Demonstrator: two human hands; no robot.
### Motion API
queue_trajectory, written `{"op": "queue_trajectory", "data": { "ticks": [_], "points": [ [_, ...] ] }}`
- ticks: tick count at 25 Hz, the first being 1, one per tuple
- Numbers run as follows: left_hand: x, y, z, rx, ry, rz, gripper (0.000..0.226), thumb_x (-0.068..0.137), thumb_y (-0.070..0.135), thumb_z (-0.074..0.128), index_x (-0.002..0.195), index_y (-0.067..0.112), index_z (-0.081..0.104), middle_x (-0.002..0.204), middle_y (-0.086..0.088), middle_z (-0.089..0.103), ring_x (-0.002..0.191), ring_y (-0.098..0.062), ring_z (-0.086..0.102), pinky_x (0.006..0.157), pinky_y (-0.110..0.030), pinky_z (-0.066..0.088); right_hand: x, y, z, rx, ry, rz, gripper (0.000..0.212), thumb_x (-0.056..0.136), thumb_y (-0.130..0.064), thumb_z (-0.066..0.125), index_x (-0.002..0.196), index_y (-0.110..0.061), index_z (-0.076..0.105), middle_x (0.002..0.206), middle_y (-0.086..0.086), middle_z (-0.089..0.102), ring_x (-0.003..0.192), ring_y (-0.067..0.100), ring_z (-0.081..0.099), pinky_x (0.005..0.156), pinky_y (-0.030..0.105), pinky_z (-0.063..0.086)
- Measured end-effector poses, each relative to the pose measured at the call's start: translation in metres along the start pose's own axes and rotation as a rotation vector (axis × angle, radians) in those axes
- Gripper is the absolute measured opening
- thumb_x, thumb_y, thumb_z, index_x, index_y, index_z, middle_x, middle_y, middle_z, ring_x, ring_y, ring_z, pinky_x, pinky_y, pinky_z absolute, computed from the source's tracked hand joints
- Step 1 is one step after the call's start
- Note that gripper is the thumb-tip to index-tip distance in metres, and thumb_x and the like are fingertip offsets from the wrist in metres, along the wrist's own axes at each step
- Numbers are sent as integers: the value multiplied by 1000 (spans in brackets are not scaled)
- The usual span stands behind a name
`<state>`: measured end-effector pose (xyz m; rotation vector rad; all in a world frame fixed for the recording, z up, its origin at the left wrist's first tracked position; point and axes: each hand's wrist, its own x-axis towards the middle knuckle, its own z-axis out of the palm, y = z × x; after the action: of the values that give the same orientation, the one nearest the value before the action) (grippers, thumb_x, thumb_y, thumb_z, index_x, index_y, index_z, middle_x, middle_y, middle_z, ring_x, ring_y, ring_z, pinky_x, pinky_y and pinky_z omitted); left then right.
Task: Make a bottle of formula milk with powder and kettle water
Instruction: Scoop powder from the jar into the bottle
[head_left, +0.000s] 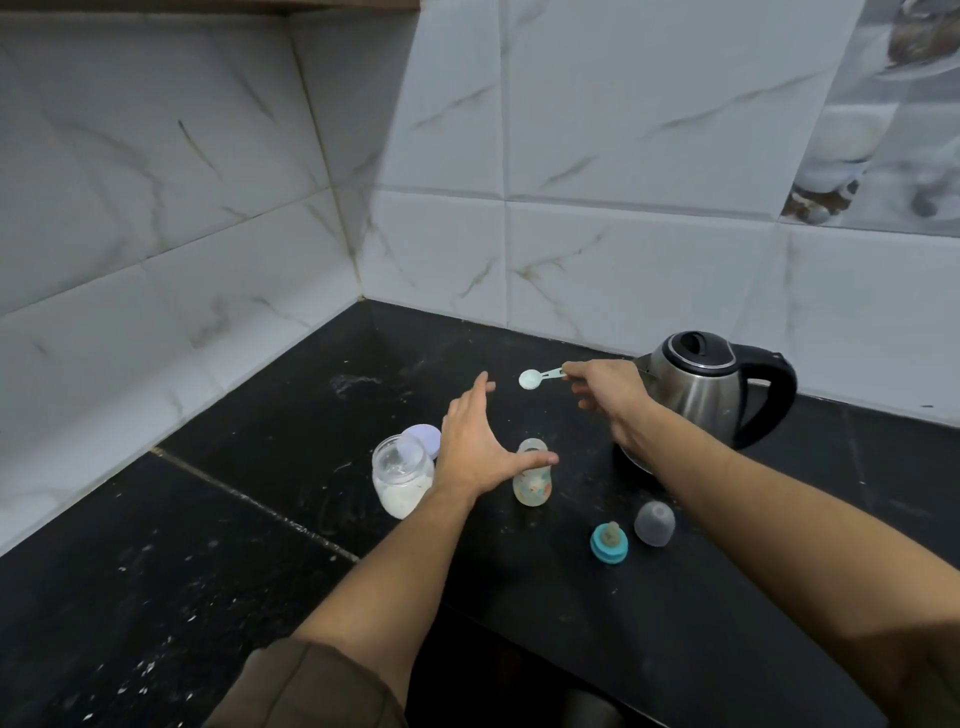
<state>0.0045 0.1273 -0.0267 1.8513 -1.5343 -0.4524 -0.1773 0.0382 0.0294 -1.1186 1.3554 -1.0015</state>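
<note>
My right hand (608, 395) pinches the handle of a pale green scoop (537, 376) heaped with white powder, held above and behind the open baby bottle (531, 483). The bottle stands upright on the black counter (208, 545), its thumb-side rim just behind my left hand (480, 447). That hand is spread flat with fingers apart, hovering between the bottle and the glass jar of white powder (402, 475). The jar is open, with its lilac lid (423, 434) lying behind it. A steel kettle (701, 389) with a black handle stands at the right.
A teal collar with teat (609, 543) and a grey translucent cap (654, 522) lie to the right of the bottle. White tiled walls meet in a corner behind. Powder specks dot the counter. The counter's front edge drops off at the lower right.
</note>
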Motion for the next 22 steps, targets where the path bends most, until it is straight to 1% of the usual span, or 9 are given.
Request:
{"op": "queue_trajectory", "data": {
  "ticks": [3,5,7,10,12,15,17,20,22],
  "points": [
    [-2,-11,15,-49,-165,-131,153,33,79,90,163,26,29,151,14,53,135,-9,48,115,-39,44,-2,9,-13,9,34,18,15,90,-19,76,81,-8,79,78,5,61,73,17,52,62,28,44],
    [-6,-15,23,-62,-255,-169,142,38,69,96,160,23,40,151,9,57,135,-10,54,115,-37,45,-3,16,-18,1,40,35,15,90,-18,76,87,-4,80,78,5,61,73,16,52,61,28,43],
    [-10,-16,34,-57,-300,-173,124,48,57,100,154,21,49,146,6,62,135,-14,57,115,-36,45,-5,24,-21,-5,39,49,18,90,-18,76,92,-1,81,78,5,60,73,16,52,62,28,43],
    [-13,-12,45,-85,-269,-176,80,62,43,99,133,24,67,119,9,74,117,-15,67,99,-30,51,-9,30,-22,-21,18,50,18,92,-18,75,95,-1,81,80,5,61,76,16,53,66,29,45],
    [-9,-7,46,-73,-248,-171,62,68,40,96,122,24,72,111,7,76,109,-16,70,96,-32,53,-10,32,-22,-35,5,42,18,93,-19,75,95,-2,81,82,4,62,77,15,55,68,29,46],
    [1,3,43,-25,-220,-155,55,71,44,93,119,25,73,108,5,77,105,-17,69,95,-35,53,-8,31,-21,-50,-22,10,15,92,-20,75,83,-9,79,73,1,57,74,16,51,66,30,45],
    [10,10,39,-19,-191,-122,54,72,46,91,119,27,73,107,5,77,104,-17,69,94,-36,53,-5,29,-22,-67,-33,-45,17,91,-20,75,74,-15,76,68,0,55,72,17,49,66,32,43],
    [20,16,35,-31,-154,-79,55,73,46,90,122,29,72,108,7,77,105,-16,69,96,-36,53,0,28,-24,-135,-10,-156,22,89,-23,76,67,-22,76,66,-6,59,72,14,50,72,35,42],
    [25,19,33,-55,-141,-70,54,74,46,89,123,29,71,109,8,76,105,-15,69,96,-37,53,1,26,-25,-209,18,-250,21,89,-26,76,68,-28,77,64,-14,63,68,9,53,73,33,43]
  ]
}}
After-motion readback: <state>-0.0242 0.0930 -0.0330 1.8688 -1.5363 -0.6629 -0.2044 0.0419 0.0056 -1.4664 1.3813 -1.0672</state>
